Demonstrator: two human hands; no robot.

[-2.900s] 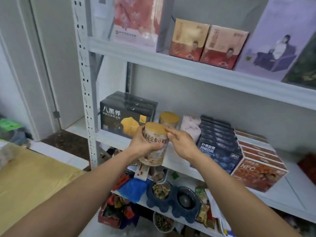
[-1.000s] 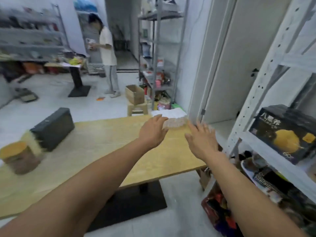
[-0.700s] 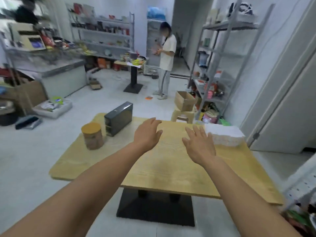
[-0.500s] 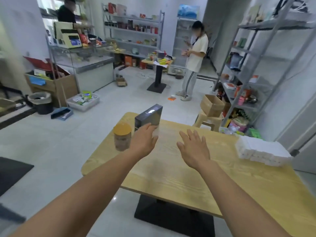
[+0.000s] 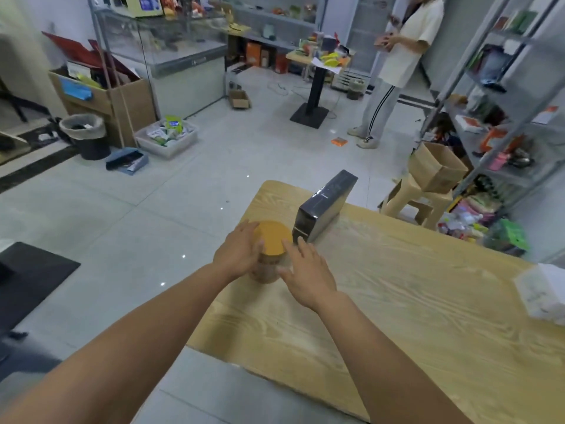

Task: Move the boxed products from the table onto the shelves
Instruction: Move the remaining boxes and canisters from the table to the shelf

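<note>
1. Near the 10 o'clock corner of the counter [image 5: 397,301], a jar [image 5: 272,240] with an orange lid is stood upright.
2. The jar's side at 9 o'clock is grasped by the left grip [image 5: 241,250], whose fingers are curled round the lid's edge.
3. The right grip [image 5: 305,270] is laid against the jar's side at 4 o'clock; it is released, with fingers fairly straight and one fingertip touching the lid's rim.
4. A black box [image 5: 324,206] is stood on edge on the counter, just beside the jar at its 1 o'clock.
5. A white stack [image 5: 544,292] is seen at the counter's 3 o'clock edge, well apart from the jar.
6. Shelves [image 5: 504,117] are seen at 2 o'clock beyond the counter, and a person [image 5: 400,50] in a pale top at 1 o'clock.
</note>
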